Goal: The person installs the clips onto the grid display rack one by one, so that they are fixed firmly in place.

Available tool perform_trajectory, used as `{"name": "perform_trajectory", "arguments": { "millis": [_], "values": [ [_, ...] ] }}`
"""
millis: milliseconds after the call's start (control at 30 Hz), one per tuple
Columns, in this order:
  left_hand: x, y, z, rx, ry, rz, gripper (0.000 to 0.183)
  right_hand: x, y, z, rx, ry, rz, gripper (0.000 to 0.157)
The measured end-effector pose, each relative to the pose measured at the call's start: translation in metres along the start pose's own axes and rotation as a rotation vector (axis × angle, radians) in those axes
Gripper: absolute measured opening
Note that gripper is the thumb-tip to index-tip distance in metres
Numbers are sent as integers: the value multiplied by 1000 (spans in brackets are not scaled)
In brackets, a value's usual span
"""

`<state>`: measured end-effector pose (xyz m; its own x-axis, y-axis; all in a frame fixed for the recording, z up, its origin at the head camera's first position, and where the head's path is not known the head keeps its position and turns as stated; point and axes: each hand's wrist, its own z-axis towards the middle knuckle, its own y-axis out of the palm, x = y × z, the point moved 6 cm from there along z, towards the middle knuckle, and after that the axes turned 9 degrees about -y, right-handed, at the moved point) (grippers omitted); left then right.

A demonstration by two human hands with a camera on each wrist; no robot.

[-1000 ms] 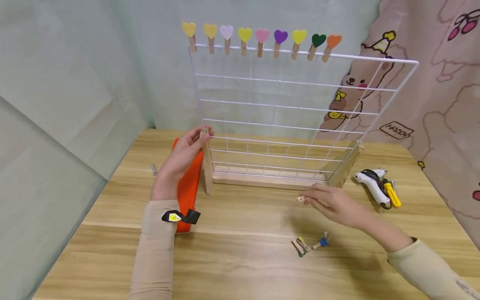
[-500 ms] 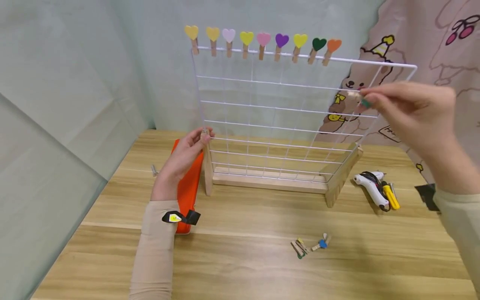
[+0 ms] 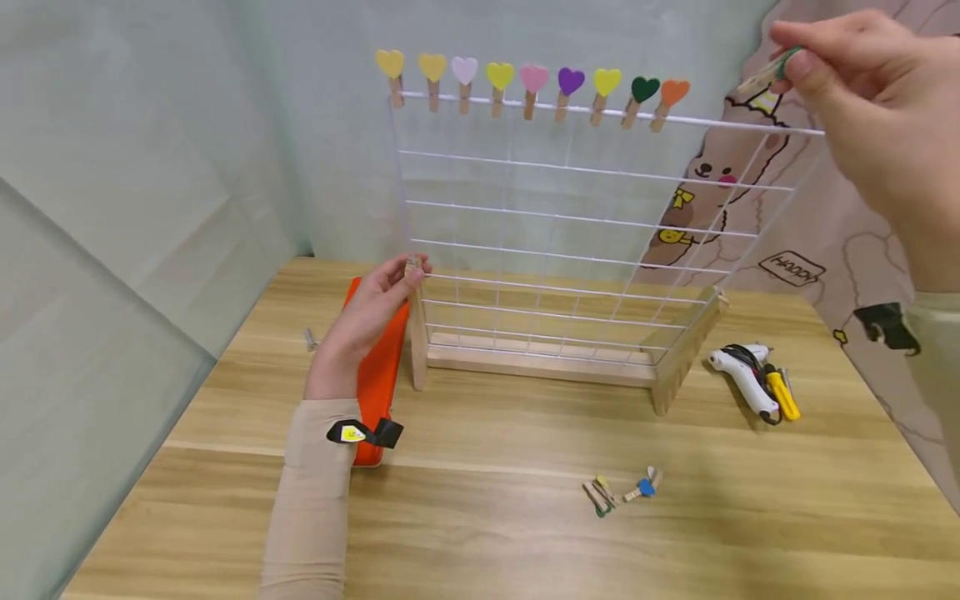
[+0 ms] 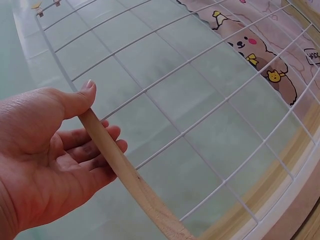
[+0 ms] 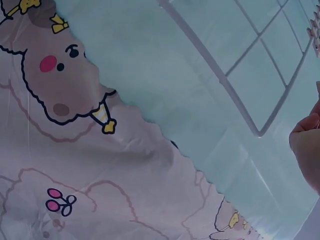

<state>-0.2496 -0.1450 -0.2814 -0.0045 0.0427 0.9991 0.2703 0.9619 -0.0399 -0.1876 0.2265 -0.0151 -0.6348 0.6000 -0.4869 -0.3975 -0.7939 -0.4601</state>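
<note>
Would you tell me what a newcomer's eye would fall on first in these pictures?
Probably the nine heart-topped clothespins in a row along the top of the white wire grid. Next, the right hand at the upper right of the head view, pinching another clothespin with a green heart. Then the orange-red case left of the grid, partly hidden by the left arm.

head view softly bright, with diffuse shadows on the surface [image 3: 480,542]; right wrist view dimmer, cooler; wide-angle distortion bows the wire grid [image 4: 183,134] in the left wrist view.
</note>
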Motion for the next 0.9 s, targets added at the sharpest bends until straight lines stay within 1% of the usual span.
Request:
{"name": "perform_trajectory", "arguments": {
  "millis": [100,200,267,367,433,500,567,633,733,833,900],
  "values": [
    [0,1,0,-3,-3,6,57,3,4,-1,-9,12,59,30],
    [0,1,0,4,-7,10,56,5,8,2,5,29,190,31],
    [0,1,0,7,-7,11,54,6,11,4,12,45,251,30],
    [0,1,-1,8,-7,10,53,5,15,7,12,43,280,28],
    [0,0,-1,8,-5,6,54,4,18,8,9,41,272,27],
    [0,0,0,9,-3,3,55,2,19,9,23,33,264,27],
    [-1,0,0,8,-2,2,57,0,20,10,58,30,323,26],
    [-1,-1,0,9,-1,4,58,-2,20,12,101,7,378,25],
    [0,0,-1,5,-2,1,57,-6,21,12,131,-31,370,22],
    [-1,0,-2,5,-7,0,55,-9,23,12,96,-65,219,18],
    [-1,0,-2,6,-8,-3,55,-10,26,12,68,-86,145,17]
  ]
}}
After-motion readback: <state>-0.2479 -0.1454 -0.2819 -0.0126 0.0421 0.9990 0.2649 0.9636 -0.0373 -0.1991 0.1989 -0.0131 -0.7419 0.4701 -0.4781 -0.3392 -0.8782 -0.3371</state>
